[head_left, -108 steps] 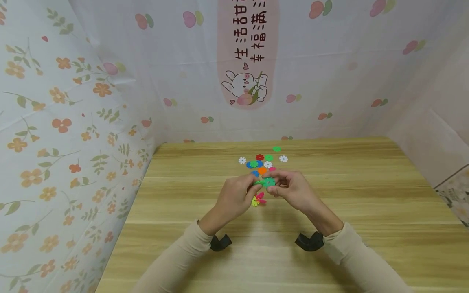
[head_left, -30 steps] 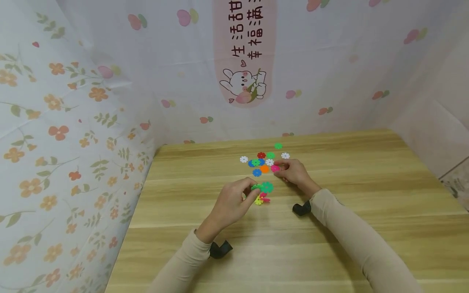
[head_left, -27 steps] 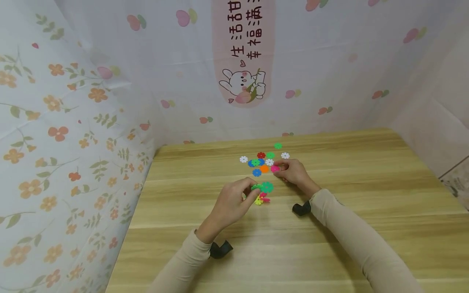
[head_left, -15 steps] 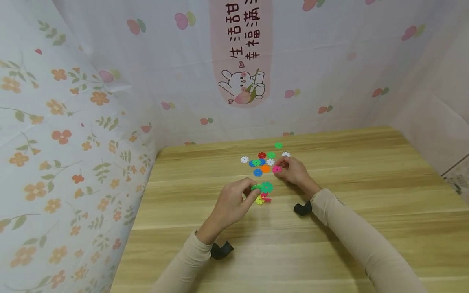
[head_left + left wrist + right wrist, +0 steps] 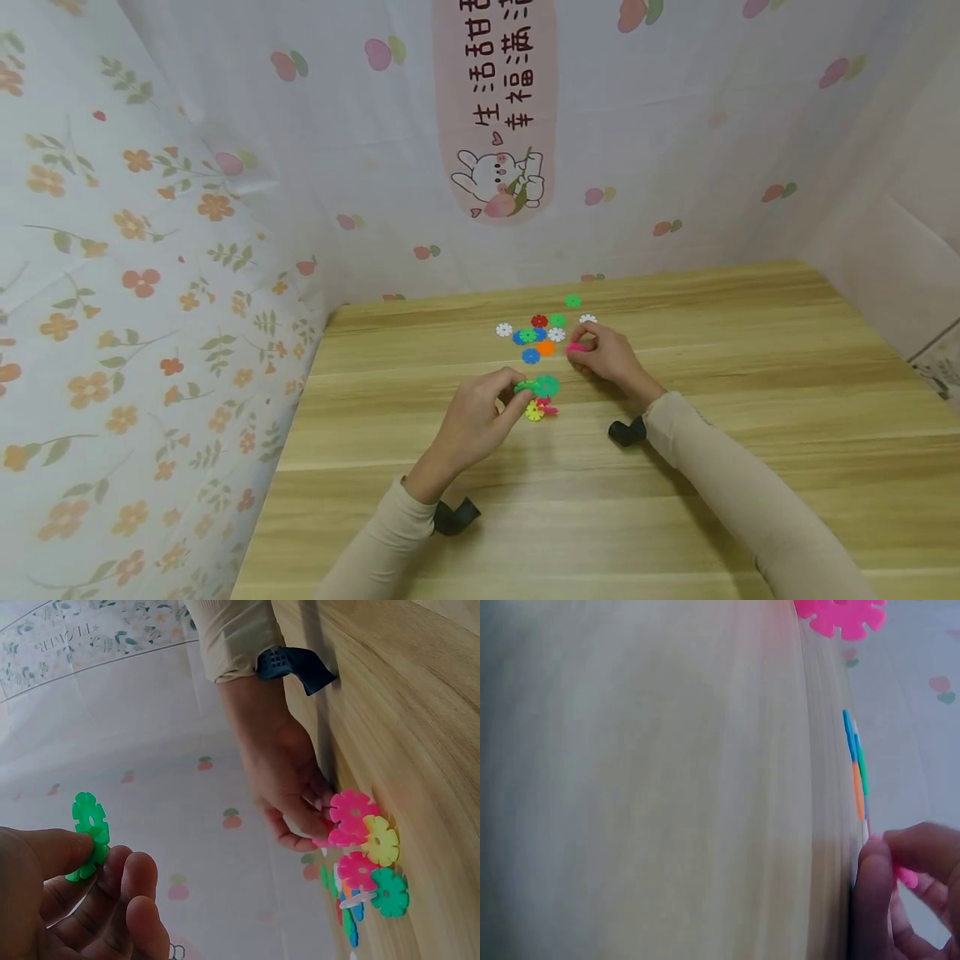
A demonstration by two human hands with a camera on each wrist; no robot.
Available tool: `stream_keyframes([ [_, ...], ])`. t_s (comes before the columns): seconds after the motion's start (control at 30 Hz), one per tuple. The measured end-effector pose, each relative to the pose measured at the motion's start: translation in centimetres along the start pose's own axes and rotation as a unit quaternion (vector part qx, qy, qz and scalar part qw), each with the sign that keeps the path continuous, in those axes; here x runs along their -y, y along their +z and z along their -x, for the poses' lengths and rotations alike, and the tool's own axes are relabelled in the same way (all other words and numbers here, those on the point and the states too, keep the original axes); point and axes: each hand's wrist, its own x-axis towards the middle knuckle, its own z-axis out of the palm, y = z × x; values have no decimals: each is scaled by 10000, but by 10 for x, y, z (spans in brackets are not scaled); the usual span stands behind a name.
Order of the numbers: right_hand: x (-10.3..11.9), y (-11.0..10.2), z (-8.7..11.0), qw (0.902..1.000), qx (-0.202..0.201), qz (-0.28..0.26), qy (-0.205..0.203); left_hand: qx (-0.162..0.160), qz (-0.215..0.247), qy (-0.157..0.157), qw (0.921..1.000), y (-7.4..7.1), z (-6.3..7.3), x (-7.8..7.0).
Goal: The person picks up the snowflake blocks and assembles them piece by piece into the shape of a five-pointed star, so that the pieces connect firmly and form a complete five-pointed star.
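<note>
In the head view my left hand (image 5: 480, 412) pinches a bright green snowflake disc (image 5: 527, 387) between thumb and fingers. A teal disc (image 5: 547, 386) borders it; whether the two are joined I cannot tell. Just below lie a yellow disc (image 5: 534, 411) and pink discs (image 5: 551, 411), shown clustered in the left wrist view around a yellow disc (image 5: 381, 841). Farther right, my right hand (image 5: 611, 357) grips a pink disc (image 5: 577, 348), seen nearly edge-on. Fingers partly cover this pink disc (image 5: 906, 876) in the right wrist view.
Behind the hands lie several loose discs: an orange one (image 5: 547, 348), a blue one (image 5: 531, 357), a red one (image 5: 539, 321), a white one (image 5: 504, 330) and a far green one (image 5: 573, 301). Patterned cloth (image 5: 645, 150) hangs behind the wooden table (image 5: 540, 533).
My right hand has left the green pieces, reached to the pink disc and turned it from face-up to nearly edge-on, shifting slightly right. My left hand still holds the green disc.
</note>
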Motion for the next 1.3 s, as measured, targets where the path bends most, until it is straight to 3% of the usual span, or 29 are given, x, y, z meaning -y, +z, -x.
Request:
stream_keyframes([
  [0.17, -5, -6, 4, 9917, 354, -1201, 290, 60, -11, -92, 9999, 1, 1, 0],
  [0.37, -6, -14, 10, 9632, 785, -2525, 485, 38, 41, 82, 10000, 0, -2, 1],
  [0.47, 2, -18, 15, 9521, 827, -2890, 566, 31, 32, 101, 9999, 0, -4, 1],
  [0.67, 26, -27, 26, 9523, 967, -2855, 484, 67, -14, -31, 10000, 0, -5, 3],
  [0.93, 51, -33, 42, 9545, 1169, -2742, -22, 57, 16, -73, 10000, 1, -6, 4],
  [1.3, 81, -39, 70, 9523, 1119, -2787, -538, 74, -17, 37, 10000, 4, -7, 4],
])
